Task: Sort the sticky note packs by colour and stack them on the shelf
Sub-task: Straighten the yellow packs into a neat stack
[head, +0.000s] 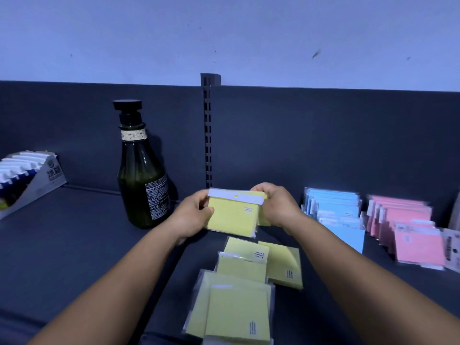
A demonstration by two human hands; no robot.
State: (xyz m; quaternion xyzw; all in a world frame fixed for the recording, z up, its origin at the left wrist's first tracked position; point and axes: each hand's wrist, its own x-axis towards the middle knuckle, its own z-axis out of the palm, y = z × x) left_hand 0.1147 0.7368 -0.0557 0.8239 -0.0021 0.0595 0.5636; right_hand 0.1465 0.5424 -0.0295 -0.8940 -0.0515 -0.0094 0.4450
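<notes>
Behind shelf, pale wall (224, 33) rose above dark back panel (323, 135) with slotted upright (208, 135). Dark shelf (74, 245) held green bottle (142, 175), display box (29, 180), pink packs (408, 230), blue packs (336, 215), loose yellow packs (239, 290). Left hand (190, 216) and right hand (276, 205) gripped held yellow packs (234, 215) by opposite edges, fingers curled round them, mid-shelf above loose ones.

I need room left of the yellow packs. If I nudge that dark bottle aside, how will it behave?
The bottle is tall and narrow-necked, so a high push may tip it; push low. It looks like glass, so probably heavy and breakable. It stands apart from the left hand.
</notes>
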